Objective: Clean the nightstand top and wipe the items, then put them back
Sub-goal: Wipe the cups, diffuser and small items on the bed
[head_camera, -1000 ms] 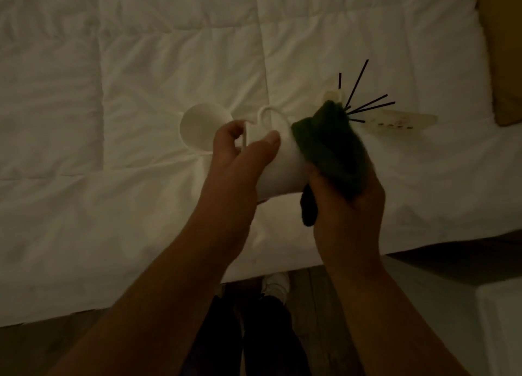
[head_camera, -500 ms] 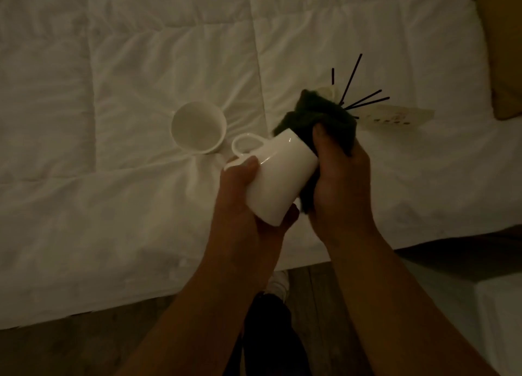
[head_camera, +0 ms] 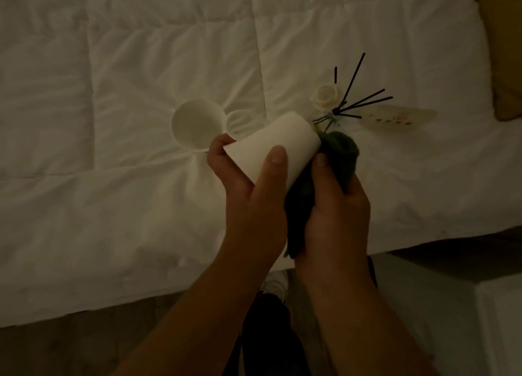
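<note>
My left hand (head_camera: pixel 248 189) grips a white mug (head_camera: pixel 271 147), tilted on its side above the bed. My right hand (head_camera: pixel 336 209) holds a dark green cloth (head_camera: pixel 341 155) bunched against the mug's right end. A second white mug (head_camera: pixel 195 127) stands upright on the white duvet (head_camera: pixel 113 93) just left of my hands. A reed diffuser (head_camera: pixel 353 101) with black sticks and a white rose lies on the duvet behind the cloth, with a pale card (head_camera: pixel 395 118) beside it.
A white nightstand corner (head_camera: pixel 500 319) shows at the lower right. The bed's edge runs across the lower part of the view, with wooden floor (head_camera: pixel 56 347) and my shoe (head_camera: pixel 275 285) below it. A mustard cushion (head_camera: pixel 505 51) lies at the upper right.
I turned the mug in my left hand, and the cloth slid from its upper side to its right end. The rose on the diffuser has come into sight.
</note>
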`<state>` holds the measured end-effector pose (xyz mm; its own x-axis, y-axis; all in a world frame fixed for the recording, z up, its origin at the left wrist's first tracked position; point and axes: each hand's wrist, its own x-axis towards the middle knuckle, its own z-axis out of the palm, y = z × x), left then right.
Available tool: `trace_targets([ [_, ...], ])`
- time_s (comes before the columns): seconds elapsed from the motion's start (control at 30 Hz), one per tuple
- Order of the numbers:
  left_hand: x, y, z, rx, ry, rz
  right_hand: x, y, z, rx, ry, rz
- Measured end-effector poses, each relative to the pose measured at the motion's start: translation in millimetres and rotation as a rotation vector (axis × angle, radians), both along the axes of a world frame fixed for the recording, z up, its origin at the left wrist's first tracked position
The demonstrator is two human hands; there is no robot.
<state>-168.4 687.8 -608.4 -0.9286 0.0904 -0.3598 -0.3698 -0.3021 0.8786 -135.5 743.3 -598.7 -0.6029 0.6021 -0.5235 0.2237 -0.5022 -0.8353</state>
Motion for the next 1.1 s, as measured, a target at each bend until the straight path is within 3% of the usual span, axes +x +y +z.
trace_targets([
  [0.1,2,-3,-1,-0.204,0.166,-0.081,8,-7,-3,-0.101,-0.048,0.01],
  [0.17,1,-6,-3,-0.226,0.189,-0.125,11,-10,-2,0.003,-0.057,-0.008],
  [0.23,1,-8,-8,-0.229,0.165,-0.163,12,-7,1,0.376,-0.038,0.026],
  [0.33,5,-13,-14,-0.114,0.086,-0.233,6,-2,-2,1.073,0.032,0.296],
  [0.43,1,-26,-16,-0.066,0.079,-0.308,-9,9,-5,1.219,-0.065,0.487],
  [0.5,-9,-37,-18,-0.084,0.154,-0.401,-18,22,-3,1.054,-0.084,0.519],
  [0.63,-20,-52,-27,-0.003,0.143,-0.573,-27,55,-2,0.142,-0.052,0.52],
  [0.7,-20,-53,-31,0.121,0.071,-0.518,-25,62,-6,-0.156,-0.002,0.454],
  [0.9,-16,-47,-36,0.516,-0.194,-0.263,-21,51,-19,-0.43,0.069,0.144],
  [1.03,-9,-36,-31,0.599,-0.307,-0.151,-19,43,-22,-0.655,0.217,0.07],
  [1.1,-9,-30,-26,0.618,-0.352,-0.079,-12,43,-23,-0.552,0.206,0.098],
])
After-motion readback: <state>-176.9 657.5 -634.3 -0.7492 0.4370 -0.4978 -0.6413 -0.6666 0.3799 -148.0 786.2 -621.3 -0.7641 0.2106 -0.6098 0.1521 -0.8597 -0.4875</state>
